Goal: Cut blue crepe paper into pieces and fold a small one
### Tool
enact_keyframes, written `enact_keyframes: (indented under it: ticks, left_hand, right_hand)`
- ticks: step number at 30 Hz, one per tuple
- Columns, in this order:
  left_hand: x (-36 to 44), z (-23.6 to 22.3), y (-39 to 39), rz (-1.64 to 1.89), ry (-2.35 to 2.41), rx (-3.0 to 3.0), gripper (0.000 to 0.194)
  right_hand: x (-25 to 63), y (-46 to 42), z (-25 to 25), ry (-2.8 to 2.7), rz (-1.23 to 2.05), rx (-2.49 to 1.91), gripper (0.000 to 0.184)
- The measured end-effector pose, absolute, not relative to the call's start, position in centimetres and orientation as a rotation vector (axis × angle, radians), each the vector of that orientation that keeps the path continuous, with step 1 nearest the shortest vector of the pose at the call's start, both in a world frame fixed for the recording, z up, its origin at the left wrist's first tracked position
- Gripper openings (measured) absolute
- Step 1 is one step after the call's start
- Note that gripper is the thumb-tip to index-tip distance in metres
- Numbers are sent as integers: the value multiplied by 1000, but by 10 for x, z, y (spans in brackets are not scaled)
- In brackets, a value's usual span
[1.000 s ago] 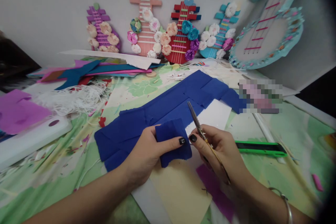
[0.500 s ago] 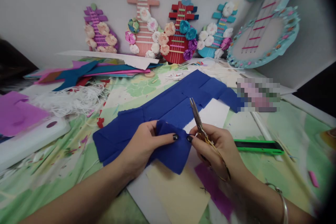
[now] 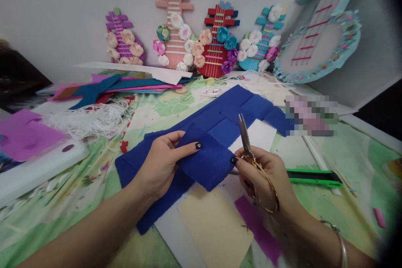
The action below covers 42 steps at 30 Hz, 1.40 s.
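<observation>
Between my two hands a small piece of dark blue crepe paper [image 3: 209, 159] is stretched fairly flat above the table. My left hand [image 3: 163, 161] is closed on its left side, thumb on top and fingers behind. At its right corner, the thumb and finger of my right hand [image 3: 262, 171] pinch the edge. That same hand also carries small gold-handled scissors [image 3: 244, 136], blades together and pointing up and away. Beneath and behind lies a long folded strip of the same blue crepe paper [image 3: 176, 142]. Cream card [image 3: 216, 222] and a purple paper strip [image 3: 256, 228] lie nearer me.
A green utility knife [image 3: 314, 178] lies to the right. White cord [image 3: 94, 119] is heaped at the left, near pink paper [image 3: 28, 134] and a white device [image 3: 40, 171]. Flower-decorated guitar shapes, including a red one [image 3: 216, 46], lean against the back wall.
The small blue piece has been opened out flatter and lifted slightly, its lower corner now higher. My right hand has shifted a little right, with the scissors turned more upright.
</observation>
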<state>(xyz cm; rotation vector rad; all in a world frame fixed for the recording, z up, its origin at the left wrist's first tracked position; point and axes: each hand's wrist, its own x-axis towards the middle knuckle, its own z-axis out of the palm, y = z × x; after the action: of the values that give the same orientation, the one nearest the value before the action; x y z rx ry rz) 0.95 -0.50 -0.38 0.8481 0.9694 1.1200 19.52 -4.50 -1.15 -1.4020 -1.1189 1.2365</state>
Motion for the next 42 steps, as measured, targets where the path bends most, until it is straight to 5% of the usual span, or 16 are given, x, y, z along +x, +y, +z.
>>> enact_keyframes:
  ticks: [23,30,38,42]
  left_hand:
    - [10,-3,-6,1045,998,988,21]
    - [12,3,-10,1003,1082,1631,48]
    - [15,0,-16,654,766,1977,12]
    - [16,1,-16,557,843,1823,14]
  right_hand:
    - [197,-45,-13,-1134,1239,-1297,13]
    - [197,-49,-10,-1284,1353,-1252,18]
    - [194,-54,-12,-1386,1500,-1223,10]
    - [195,-54,-11,-1377,1542,-1186,12]
